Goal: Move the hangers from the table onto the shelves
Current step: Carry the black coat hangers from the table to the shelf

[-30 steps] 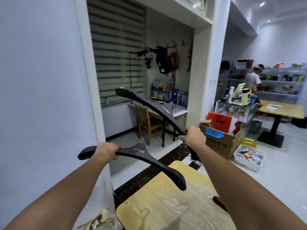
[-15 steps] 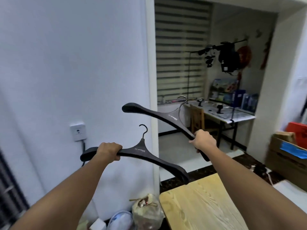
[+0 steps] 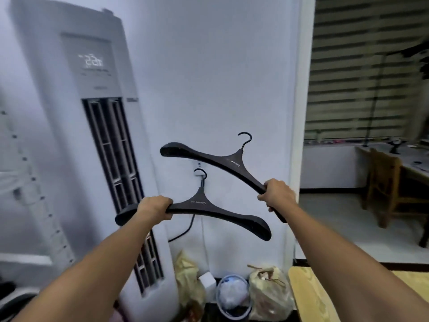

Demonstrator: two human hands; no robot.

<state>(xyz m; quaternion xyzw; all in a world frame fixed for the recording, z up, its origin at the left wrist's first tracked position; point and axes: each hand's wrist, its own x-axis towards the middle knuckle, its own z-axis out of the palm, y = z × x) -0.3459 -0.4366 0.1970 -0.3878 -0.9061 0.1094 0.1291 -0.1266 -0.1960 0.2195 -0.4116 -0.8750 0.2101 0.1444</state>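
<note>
I hold two dark wooden hangers in the air in front of a white wall. My left hand grips the left arm of the lower hanger, which lies roughly level with its hook up. My right hand grips the right arm of the upper hanger, which slopes up to the left. The hangers do not touch each other. Only a corner of the light wooden table shows at the lower right. No shelves are clearly in view; a blurred white upright with holes stands at the far left.
A tall white floor air conditioner stands to the left against the wall. Plastic bags and a small bin sit on the floor below the hangers. A wooden chair and desk stand in the room to the right.
The view has swung left: the table has slid almost out of view and the air conditioner has come in. Both hands keep their grip on the hangers.
</note>
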